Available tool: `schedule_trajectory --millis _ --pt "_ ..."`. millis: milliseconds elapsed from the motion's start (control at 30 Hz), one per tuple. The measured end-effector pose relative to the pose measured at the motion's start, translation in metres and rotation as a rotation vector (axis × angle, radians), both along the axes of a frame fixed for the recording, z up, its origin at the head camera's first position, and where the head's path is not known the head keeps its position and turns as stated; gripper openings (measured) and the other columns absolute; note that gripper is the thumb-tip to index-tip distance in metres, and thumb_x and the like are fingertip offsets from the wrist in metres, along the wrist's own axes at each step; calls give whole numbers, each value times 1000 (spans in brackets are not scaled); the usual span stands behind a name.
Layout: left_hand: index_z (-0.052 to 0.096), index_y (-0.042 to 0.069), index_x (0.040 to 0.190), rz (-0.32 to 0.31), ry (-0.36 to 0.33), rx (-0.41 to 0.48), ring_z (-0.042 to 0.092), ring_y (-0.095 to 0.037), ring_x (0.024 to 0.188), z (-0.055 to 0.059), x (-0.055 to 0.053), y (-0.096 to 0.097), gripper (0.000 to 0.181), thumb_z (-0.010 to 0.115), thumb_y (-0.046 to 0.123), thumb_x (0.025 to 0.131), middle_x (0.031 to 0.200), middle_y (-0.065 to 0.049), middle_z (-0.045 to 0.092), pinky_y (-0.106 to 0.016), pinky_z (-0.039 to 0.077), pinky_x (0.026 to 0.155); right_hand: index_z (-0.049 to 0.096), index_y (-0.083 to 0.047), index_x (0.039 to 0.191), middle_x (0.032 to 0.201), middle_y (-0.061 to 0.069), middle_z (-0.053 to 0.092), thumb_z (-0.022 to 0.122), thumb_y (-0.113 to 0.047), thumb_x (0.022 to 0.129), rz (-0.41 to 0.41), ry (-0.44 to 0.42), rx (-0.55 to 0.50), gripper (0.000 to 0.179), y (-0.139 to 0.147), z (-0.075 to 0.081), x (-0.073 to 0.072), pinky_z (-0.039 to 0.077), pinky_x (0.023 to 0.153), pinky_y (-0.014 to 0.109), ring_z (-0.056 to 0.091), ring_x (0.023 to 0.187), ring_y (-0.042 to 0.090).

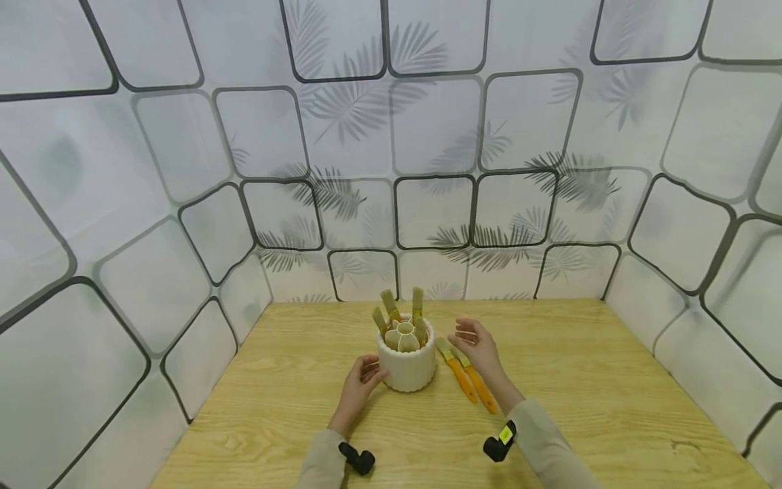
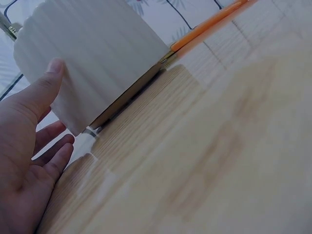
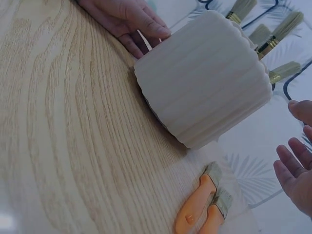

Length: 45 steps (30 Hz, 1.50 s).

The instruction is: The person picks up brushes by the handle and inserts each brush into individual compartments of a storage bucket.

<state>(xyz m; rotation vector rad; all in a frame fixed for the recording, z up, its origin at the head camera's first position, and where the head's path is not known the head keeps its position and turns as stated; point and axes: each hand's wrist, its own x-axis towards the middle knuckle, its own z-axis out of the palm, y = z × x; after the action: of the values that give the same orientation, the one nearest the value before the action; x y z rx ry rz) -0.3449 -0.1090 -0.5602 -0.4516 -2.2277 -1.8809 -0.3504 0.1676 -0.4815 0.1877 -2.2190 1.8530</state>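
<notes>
A cream ribbed pot (image 1: 406,367) stands on the table, with several paint brushes (image 1: 417,302) upright in it, bristles up, around a petal-shaped divider (image 1: 404,334). My left hand (image 1: 359,384) is at the pot's left side. Its thumb (image 2: 54,73) rests against the ribbed wall and its loosely bent fingers lie by the lower edge. Right of the pot, two brushes with orange handles (image 1: 459,378) lie side by side. My right hand (image 1: 476,345) hovers empty above their bristle ends, fingers spread and slightly bent, apart from the pot.
The wood-grain table (image 1: 275,414) runs back to a wall covering (image 1: 360,272) with a grid and leaf print, which also rises on both sides. Black wrist cameras (image 1: 357,458) sit on both sleeves.
</notes>
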Motion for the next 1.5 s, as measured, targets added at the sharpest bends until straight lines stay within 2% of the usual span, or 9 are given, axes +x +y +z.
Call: schedule_trajectory --millis 100,200,267,367,600,700,1000,1200,1500 --pt "51 5 117 2 44 -7 56 -27 107 -2 0 0 42 64 32 88 117 -16 54 -32 50 89 51 -6 125 124 17 53 70 -22 84 -1 -7 18 48 2 -2 1 45 96 44 52 114 34" --pt "51 5 117 5 -10 4 55 -28 110 -1 -1 1 44 66 33 86 119 -16 54 -33 49 92 51 -6 124 124 17 53 69 -22 84 -7 -18 30 47 4 -5 2 45 96 46 52 113 34" --pt "50 6 119 8 -76 13 53 -29 114 0 -1 1 46 67 33 85 121 -14 53 -35 47 96 52 -7 124 123 16 53 69 -21 85 -16 -30 39 45 6 -7 2 44 96 46 52 113 32" --pt "50 5 120 4 -123 28 51 -31 117 3 -1 0 46 68 29 85 123 -16 52 -38 44 98 53 -8 123 123 17 53 68 -18 85 -35 -47 53 42 7 -10 3 45 95 46 53 112 32" --pt "48 -1 119 -25 -105 38 50 -37 117 25 15 2 41 65 19 87 121 -21 52 -41 44 98 53 -6 124 123 22 54 70 -22 84 -54 -52 101 46 10 -18 5 51 86 43 55 109 35" --pt "48 -2 119 -24 -100 35 49 -37 116 28 18 2 40 65 17 88 121 -21 51 -40 44 98 54 -6 123 122 22 54 70 -25 84 -59 -64 119 47 12 -21 5 52 85 41 55 108 35" --pt "47 -2 119 -16 -99 28 50 -35 115 31 18 3 41 65 18 88 120 -19 50 -38 45 97 54 0 122 117 23 57 68 -14 85 -81 -102 155 42 16 -30 6 53 80 38 56 102 35" --pt "48 -1 120 -3 -113 16 50 -37 115 32 18 3 42 65 18 87 120 -19 51 -40 44 97 55 1 122 115 21 57 68 -14 85 -86 -124 180 41 18 -33 6 53 78 35 57 100 33" --pt "48 1 120 -7 -119 13 50 -34 114 27 15 3 42 66 19 87 120 -19 51 -37 45 97 57 5 117 110 22 59 68 -10 85 -76 -104 212 37 21 -38 7 54 74 32 60 93 31"
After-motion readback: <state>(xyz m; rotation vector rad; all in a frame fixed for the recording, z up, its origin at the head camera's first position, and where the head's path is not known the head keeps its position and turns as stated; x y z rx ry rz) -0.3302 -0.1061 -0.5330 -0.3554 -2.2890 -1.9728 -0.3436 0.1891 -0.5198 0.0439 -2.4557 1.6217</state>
